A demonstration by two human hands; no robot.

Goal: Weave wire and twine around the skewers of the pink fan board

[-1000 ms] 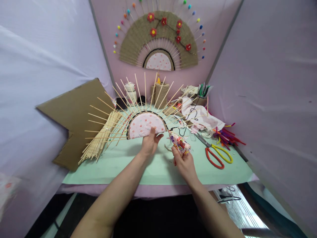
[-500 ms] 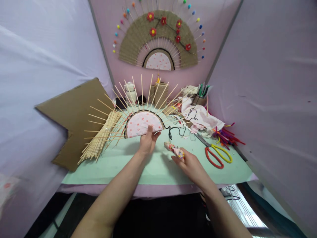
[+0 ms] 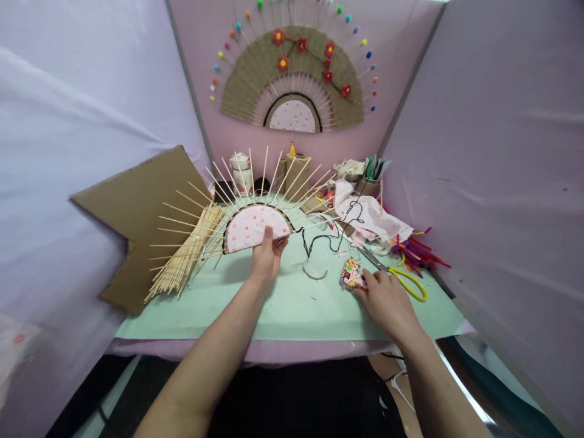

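My left hand (image 3: 266,255) grips the lower edge of a half-made fan (image 3: 250,228), a pink spotted half-disc with a black rim and wooden skewers fanning out from it, tilted up over the green mat (image 3: 292,310). My right hand (image 3: 387,301) rests low on the mat to the right, fingertips closed on a small flower-patterned tool (image 3: 350,274) that lies on the mat. This hand covers part of the scissors (image 3: 410,283). A black cord (image 3: 328,234) trails from the fan's right end. A short curved strip (image 3: 314,274) lies between my hands.
A bundle of skewers (image 3: 182,261) and a cardboard sheet (image 3: 137,207) lie at the left. Pink cloth (image 3: 369,216), pipe cleaners (image 3: 420,252), a twine spool (image 3: 296,167) and jars crowd the back right. A finished fan (image 3: 292,79) hangs on the back wall.
My right hand carried the patterned tool from beside the fan down and to the right, onto the mat by the scissors. The fan shifted slightly left in my left hand.
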